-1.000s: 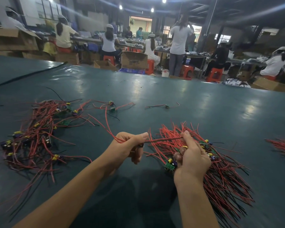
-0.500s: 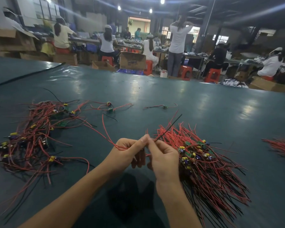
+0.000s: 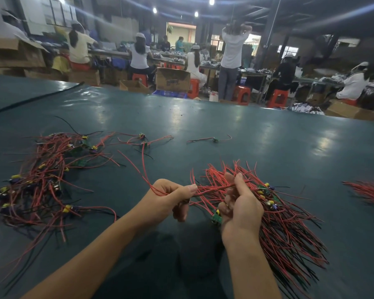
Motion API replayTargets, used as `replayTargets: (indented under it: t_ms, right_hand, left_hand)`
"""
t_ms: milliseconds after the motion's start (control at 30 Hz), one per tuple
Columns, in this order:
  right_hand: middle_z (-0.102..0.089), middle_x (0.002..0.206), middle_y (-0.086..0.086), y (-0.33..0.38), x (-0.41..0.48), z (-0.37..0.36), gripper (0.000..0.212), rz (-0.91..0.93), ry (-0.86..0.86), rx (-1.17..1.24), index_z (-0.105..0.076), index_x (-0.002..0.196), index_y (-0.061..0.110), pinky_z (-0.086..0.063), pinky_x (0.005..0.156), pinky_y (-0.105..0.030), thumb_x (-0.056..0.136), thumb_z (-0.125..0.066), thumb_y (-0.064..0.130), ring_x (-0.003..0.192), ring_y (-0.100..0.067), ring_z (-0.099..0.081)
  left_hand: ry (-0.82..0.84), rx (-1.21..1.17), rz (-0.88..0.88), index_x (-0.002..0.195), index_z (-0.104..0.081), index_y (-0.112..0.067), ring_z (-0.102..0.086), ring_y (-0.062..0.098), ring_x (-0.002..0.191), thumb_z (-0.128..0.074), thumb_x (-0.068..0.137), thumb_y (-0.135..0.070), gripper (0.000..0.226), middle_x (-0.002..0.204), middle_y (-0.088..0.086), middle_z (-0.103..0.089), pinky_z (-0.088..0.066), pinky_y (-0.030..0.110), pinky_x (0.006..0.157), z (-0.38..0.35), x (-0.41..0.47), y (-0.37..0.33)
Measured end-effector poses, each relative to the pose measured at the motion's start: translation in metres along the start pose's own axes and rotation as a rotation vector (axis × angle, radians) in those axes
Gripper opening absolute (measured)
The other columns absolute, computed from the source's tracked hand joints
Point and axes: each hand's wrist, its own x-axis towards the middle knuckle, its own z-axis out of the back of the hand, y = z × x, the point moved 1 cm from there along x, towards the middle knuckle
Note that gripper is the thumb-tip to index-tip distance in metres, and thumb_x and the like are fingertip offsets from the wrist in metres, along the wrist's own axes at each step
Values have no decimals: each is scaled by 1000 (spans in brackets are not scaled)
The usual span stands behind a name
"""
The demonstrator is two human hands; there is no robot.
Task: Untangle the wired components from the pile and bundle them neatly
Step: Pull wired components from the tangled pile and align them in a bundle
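A tangled pile [image 3: 41, 180] of red and black wires with small green boards and yellow parts lies at the left of the dark green table [image 3: 257, 143]. My left hand [image 3: 171, 197] pinches a red wire that loops back toward that pile. Between thumb and fingers, my right hand [image 3: 238, 206] grips the other stretch of this wire, and a small green board [image 3: 216, 217] shows at its palm. Beneath and to the right of my right hand lies an ordered bundle [image 3: 285, 229] of red and black wires, all fanned the same way.
One loose wired part [image 3: 212, 139] lies alone further back on the table. More red wires [image 3: 369, 193] show at the right edge. Beyond the table's far edge, several people sit and stand at benches among cardboard boxes [image 3: 173, 79] and red stools.
My right hand has moved right, away from the left hand, drawing the wire out straight between them. A green board now shows at its palm.
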Motion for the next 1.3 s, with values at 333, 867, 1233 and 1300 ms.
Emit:
replayTargets:
  t_ms: [333,867,1233,1300]
  right_hand:
    - [-47,52,12,-13,-12,-11,28,-60,107,-158,-78,66,19,-30,38,-17,86,-71,38,40,-3,-32]
    - [-60,54,0,-16,-27,-16,15,230,303,-273,-74,70,16,-37,37,-18,86,-74,15,41,-7,-44]
    - [-75,75,6,-27,-38,-21,30,332,649,-429,-77,88,24,-44,50,-11,84,-70,-5,53,-2,-60]
    - [-72,68,6,-25,-34,-20,24,335,550,-415,-74,84,23,-42,46,-12,88,-68,0,50,-1,-58]
  left_hand:
    - [-139,-72,49,40,-54,-13,-47,18,42,-56,76,-55,55,44,8,-53,-40,23,48,7,3,3]
    - [-198,-410,383,66,-73,-19,-60,8,52,-76,52,-55,39,60,-7,-61,-42,17,46,12,10,13]
    - [-230,-741,397,80,-75,-14,-60,11,52,-62,73,-53,42,67,-3,-63,-53,24,48,24,14,10]
    - [-216,-760,394,68,-66,-17,-60,14,56,-64,70,-57,40,64,-2,-60,-52,26,51,26,13,8]
